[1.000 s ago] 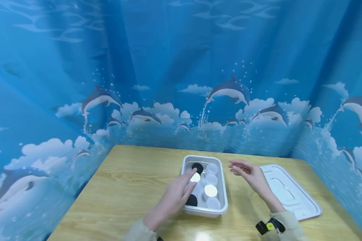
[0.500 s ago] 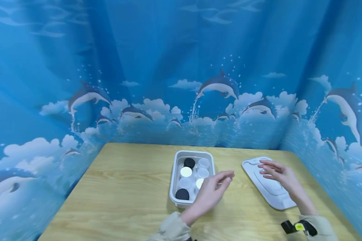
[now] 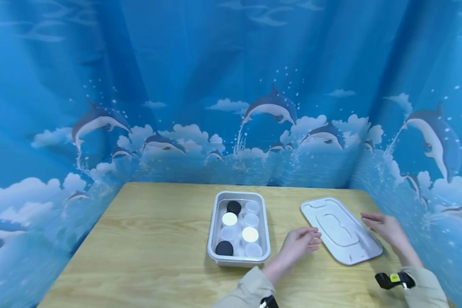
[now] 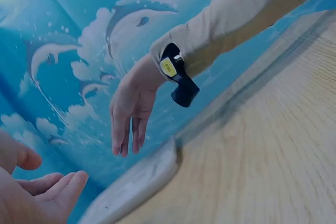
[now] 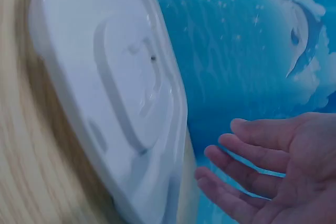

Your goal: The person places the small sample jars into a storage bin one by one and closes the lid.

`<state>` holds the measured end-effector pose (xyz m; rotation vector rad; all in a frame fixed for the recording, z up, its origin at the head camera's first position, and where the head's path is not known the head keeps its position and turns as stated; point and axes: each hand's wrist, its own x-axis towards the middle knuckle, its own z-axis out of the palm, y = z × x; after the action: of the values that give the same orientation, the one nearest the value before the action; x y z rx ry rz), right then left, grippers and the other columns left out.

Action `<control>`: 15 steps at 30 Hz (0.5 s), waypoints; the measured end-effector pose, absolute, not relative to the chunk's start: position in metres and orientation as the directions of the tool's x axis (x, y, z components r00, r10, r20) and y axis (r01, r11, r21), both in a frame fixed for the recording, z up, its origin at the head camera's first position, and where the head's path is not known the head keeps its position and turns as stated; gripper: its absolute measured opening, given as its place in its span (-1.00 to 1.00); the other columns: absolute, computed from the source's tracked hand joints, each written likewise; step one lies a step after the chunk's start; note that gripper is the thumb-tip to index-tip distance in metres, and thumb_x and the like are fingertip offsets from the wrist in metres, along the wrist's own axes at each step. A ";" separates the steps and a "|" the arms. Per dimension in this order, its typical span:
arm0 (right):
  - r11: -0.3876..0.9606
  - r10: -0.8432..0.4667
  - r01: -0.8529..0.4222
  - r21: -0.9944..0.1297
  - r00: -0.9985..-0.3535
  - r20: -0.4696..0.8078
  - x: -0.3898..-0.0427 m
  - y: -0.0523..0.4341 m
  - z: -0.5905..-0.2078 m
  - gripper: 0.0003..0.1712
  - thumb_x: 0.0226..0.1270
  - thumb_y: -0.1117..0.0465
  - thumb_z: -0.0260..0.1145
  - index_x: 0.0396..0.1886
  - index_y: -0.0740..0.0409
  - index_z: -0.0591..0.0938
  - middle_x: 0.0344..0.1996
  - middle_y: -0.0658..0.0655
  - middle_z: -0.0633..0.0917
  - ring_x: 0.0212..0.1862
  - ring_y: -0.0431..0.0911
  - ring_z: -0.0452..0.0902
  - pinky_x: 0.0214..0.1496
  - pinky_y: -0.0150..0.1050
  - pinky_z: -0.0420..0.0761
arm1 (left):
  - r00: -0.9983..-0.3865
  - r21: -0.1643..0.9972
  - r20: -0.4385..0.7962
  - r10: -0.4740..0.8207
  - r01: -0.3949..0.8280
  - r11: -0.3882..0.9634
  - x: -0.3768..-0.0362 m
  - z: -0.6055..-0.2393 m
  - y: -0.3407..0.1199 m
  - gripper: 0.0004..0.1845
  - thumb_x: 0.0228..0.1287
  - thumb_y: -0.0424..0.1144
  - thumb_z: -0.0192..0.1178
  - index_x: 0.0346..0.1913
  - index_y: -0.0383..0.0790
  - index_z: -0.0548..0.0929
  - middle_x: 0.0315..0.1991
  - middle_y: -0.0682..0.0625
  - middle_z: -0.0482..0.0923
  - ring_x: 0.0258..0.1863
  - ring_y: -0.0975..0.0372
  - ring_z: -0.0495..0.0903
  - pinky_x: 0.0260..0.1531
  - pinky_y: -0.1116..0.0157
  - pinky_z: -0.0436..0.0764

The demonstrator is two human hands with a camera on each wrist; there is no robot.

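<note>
Lid lies flat between both hands' loose, empty fingers, untouched.

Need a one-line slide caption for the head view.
Open left hand and right hand flank a white lid beside a tray of small cups.

Head view looks down (from afar); wrist views closely share the lid.

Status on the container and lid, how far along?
Done: small jars sit packed in the open container. In hand: nothing gripped; left hand and right hand hover open on either side of the lid, which lies flat on the table. Left: lid not yet lifted or fitted.
</note>
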<state>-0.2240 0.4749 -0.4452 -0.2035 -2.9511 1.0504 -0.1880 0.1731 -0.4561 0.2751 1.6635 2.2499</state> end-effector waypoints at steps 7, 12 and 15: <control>0.775 0.191 0.266 -0.573 -0.963 -0.189 -0.235 0.491 -0.462 -0.51 0.55 0.19 0.16 0.23 0.54 0.51 0.18 0.59 0.52 0.24 0.48 0.39 0.12 0.21 0.59 | -0.932 0.947 -0.186 0.312 -0.255 -0.197 -0.193 -0.490 0.192 -0.69 0.44 -0.41 0.09 0.11 -0.57 0.59 -0.09 -0.26 0.71 -0.04 -0.05 0.72 0.03 0.13 0.73; 0.766 0.191 0.281 -0.578 -0.958 -0.214 -0.236 0.495 -0.468 -0.54 0.50 0.22 0.21 0.21 0.49 0.55 0.05 0.52 0.65 -0.07 0.18 0.67 -0.11 -0.07 0.69 | -0.913 0.928 -0.209 0.352 -0.299 -0.225 -0.193 -0.506 0.197 -0.67 0.47 -0.44 0.05 0.14 -0.65 0.52 -0.07 -0.28 0.69 -0.01 -0.06 0.70 0.06 0.12 0.72; 0.755 0.164 0.270 -0.597 -0.960 -0.227 -0.236 0.497 -0.472 -0.53 0.49 0.21 0.24 0.22 0.48 0.55 -0.19 0.37 0.74 -0.30 -0.09 0.63 -0.31 -0.22 0.64 | -0.906 0.919 -0.210 0.367 -0.311 -0.244 -0.195 -0.509 0.198 -0.67 0.48 -0.46 0.01 0.14 -0.69 0.50 -0.09 -0.29 0.67 -0.02 -0.05 0.70 0.07 0.13 0.71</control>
<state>-0.2355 0.4968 -0.4722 -0.3850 -3.0923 1.0937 -0.1951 0.1982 -0.5090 0.0668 1.5978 2.1856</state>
